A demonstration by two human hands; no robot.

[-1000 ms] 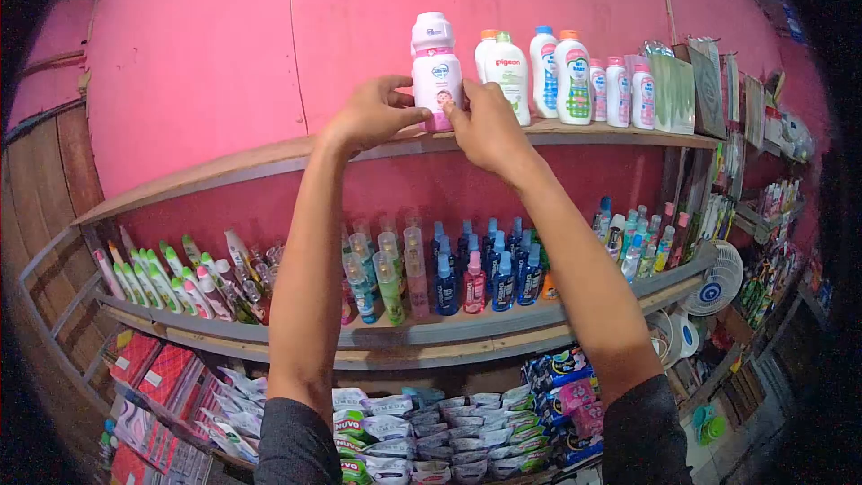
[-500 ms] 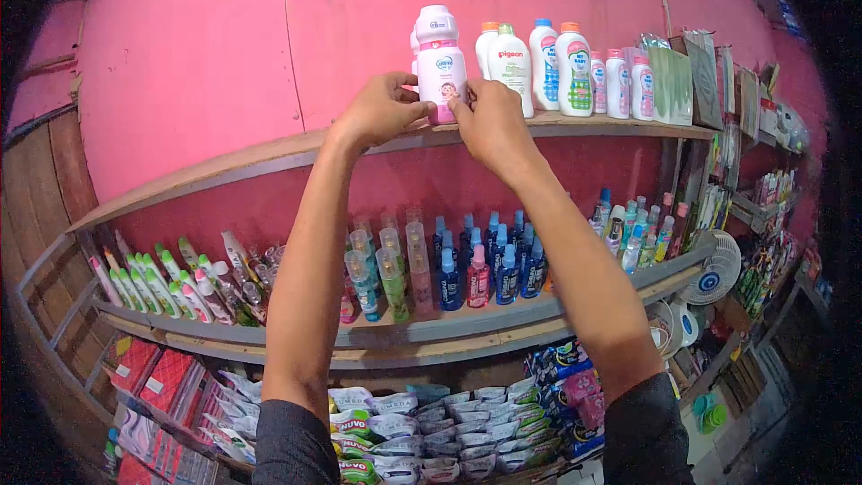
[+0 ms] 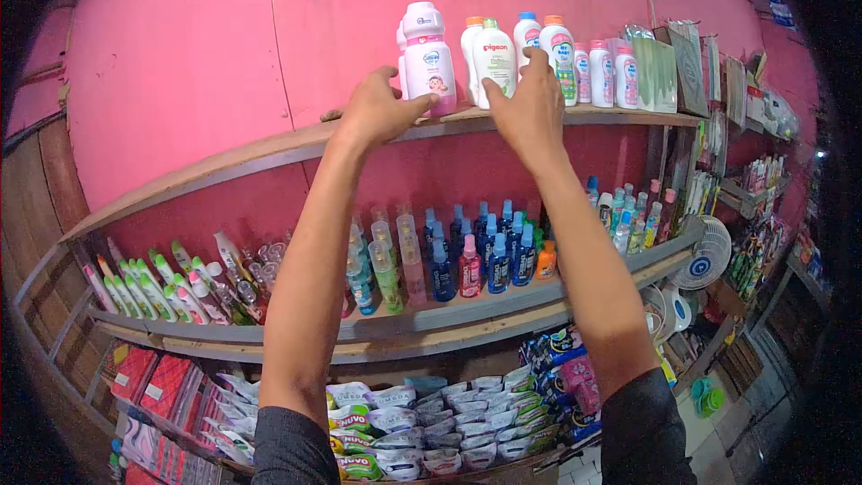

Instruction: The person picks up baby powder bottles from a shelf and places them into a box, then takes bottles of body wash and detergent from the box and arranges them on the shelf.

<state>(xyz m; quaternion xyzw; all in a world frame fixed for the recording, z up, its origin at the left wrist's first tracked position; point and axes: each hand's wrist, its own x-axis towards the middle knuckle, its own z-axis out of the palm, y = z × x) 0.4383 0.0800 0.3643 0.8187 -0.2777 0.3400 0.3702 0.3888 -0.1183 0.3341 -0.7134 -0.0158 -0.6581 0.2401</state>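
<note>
1. Lowest in view, stacked sachet packs [image 3: 431, 422] fill the bottom shelf; both dark sleeves cut across them and the frame edge crops their lower rows
2. Above, the middle shelf [image 3: 404, 328] carries rows of small spray bottles [image 3: 467, 260]; both forearms rise in front of this row and hide part of it. Labels here are too small to read
3. A small fan [image 3: 709, 256] hangs at the right end of the middle shelf, with further goods beyond it, dim and indistinct
4. Left hand [image 3: 377, 112]: fingers loosely curled, thumb touching the base of the pink-and-white bottle [image 3: 428, 58], palm at the edge of the top shelf [image 3: 269, 151]. It touches the bottle but does not enclose it
5. Right hand [image 3: 532, 108]: open, fingers spread upward in front of the white Pigeon bottle [image 3: 494, 58] and its neighbours; whether the fingertips touch any of them cannot be told
6. The pink-and-white bottle stands upright on the top shelf, leftmost in the row, white cap, pink band and foot, a child's picture on the label. A second bottle behind it is mostly hidden
7. Farthest, the pink wall [image 3: 197, 54] backs the shelf
</note>
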